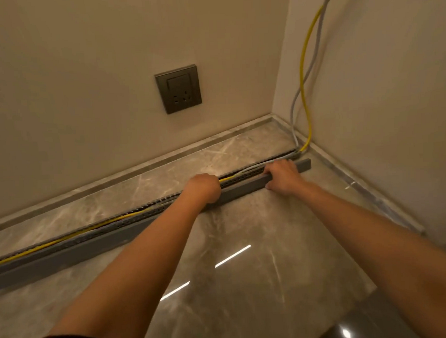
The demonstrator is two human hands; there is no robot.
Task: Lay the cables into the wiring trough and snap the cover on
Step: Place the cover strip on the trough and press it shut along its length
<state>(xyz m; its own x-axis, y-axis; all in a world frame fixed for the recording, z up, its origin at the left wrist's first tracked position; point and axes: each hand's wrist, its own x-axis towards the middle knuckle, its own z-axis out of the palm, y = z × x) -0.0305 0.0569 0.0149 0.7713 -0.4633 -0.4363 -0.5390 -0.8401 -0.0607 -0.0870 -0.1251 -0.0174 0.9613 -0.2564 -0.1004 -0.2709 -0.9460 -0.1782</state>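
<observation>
Beside the trough (117, 224), cover (243, 187) gripped by both hands (205, 188) (281, 176), cables (301, 76) beyond.

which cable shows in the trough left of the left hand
The yellow cable: it runs along the trough to the frame's left edge. The grey cable shows plainly only right of the left hand and up the corner.

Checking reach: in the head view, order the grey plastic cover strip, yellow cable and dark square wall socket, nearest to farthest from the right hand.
1. Grey plastic cover strip: gripped by the right hand.
2. Yellow cable: just behind it.
3. Dark square wall socket: up the wall, left.
</observation>
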